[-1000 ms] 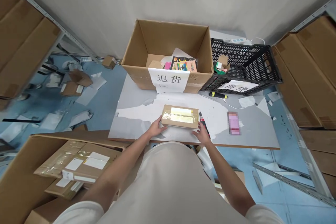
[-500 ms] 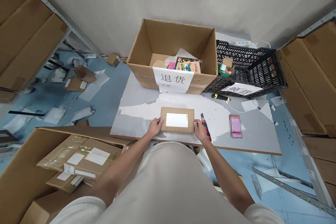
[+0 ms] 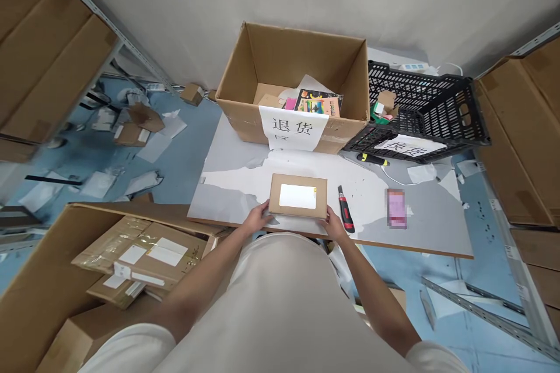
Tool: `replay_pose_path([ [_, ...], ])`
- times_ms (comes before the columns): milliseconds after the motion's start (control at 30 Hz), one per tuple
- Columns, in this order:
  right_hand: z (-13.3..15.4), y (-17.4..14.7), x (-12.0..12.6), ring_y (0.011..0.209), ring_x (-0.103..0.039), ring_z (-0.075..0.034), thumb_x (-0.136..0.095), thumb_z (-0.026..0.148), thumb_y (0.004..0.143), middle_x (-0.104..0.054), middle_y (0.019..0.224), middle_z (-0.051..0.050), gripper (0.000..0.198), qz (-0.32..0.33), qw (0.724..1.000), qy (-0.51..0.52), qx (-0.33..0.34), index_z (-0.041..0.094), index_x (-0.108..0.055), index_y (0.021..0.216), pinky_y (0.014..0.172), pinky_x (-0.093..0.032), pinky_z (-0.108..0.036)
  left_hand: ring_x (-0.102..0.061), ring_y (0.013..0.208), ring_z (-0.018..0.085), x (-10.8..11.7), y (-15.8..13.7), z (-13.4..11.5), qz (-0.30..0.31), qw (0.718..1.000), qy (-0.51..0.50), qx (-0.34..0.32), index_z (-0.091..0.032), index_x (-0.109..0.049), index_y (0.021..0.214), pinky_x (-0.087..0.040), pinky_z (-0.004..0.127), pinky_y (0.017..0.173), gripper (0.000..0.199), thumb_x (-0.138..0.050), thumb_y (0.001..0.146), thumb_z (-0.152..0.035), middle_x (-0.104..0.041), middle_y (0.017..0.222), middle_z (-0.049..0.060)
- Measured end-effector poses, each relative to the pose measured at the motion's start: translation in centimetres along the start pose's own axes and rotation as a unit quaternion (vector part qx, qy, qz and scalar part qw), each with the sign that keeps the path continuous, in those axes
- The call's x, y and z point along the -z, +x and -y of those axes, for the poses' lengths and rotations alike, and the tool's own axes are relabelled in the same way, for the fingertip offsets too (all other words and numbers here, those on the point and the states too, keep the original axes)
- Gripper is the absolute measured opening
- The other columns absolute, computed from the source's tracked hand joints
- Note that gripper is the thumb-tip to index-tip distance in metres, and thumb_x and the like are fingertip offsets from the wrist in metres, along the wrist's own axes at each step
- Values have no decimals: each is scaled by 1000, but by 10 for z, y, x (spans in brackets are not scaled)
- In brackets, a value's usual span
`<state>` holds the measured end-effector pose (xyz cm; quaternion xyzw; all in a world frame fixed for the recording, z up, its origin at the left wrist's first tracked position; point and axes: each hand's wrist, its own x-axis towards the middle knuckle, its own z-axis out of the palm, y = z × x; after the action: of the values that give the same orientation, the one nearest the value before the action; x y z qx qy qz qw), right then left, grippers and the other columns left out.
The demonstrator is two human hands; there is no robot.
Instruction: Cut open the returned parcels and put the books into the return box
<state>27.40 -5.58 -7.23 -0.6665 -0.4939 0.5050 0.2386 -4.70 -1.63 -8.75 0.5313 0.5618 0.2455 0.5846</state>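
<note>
A small brown cardboard box [image 3: 275, 189] with a white label [image 3: 298, 196] on top is at the front of the table. My left hand [image 3: 258, 217] is at its lower left corner, fingers curled against the edge. At the lower right corner my right hand [image 3: 333, 225] grips the side, its fingertips partly hidden by the box. The box seems tipped slightly. Just right of it lies a red and black utility knife [image 3: 345, 211], blade pointing away from me.
Behind stands a large open carton [image 3: 245, 122] with books inside, beside a black plastic crate [image 3: 455, 111]. A yellow and black tool [image 3: 373, 159] and a blurred pink item [image 3: 396, 208] lie on the table [image 3: 437, 233]. A big carton of parcels [image 3: 161, 250] stands at left.
My hands have slid down from the box's sides to its lower corners. The right hand is now farther from the knife. The whole view has shifted slightly.
</note>
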Motion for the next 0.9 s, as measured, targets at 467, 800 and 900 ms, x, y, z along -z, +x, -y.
replay_pose_path([
  [467,51,-10,28,89,-60,-24,-29,48,91,-64,92,-11,45,-51,980,-189,44,17,-61,96,79,-45,-36,-57,73,18,9,2,-78,-87,976,195,-36,-17,-69,83,-45,28,69,46,-42,83,-54,-64,77,5],
  [800,67,4,28,97,-59,-26,-23,55,91,-66,102,-14,59,-96,987,-127,11,14,-65,102,85,-45,-38,-59,73,20,1,23,-95,-134,974,180,38,-16,-69,79,-43,30,70,51,-40,83,-57,-67,74,6],
  [900,54,2,28,96,-60,-25,-25,55,90,-65,107,-13,58,-89,995,-54,7,16,-65,104,82,-49,-39,-62,79,22,4,22,-82,-128,985,113,21,-14,-70,85,-46,33,75,50,-35,86,-50,-69,82,8],
])
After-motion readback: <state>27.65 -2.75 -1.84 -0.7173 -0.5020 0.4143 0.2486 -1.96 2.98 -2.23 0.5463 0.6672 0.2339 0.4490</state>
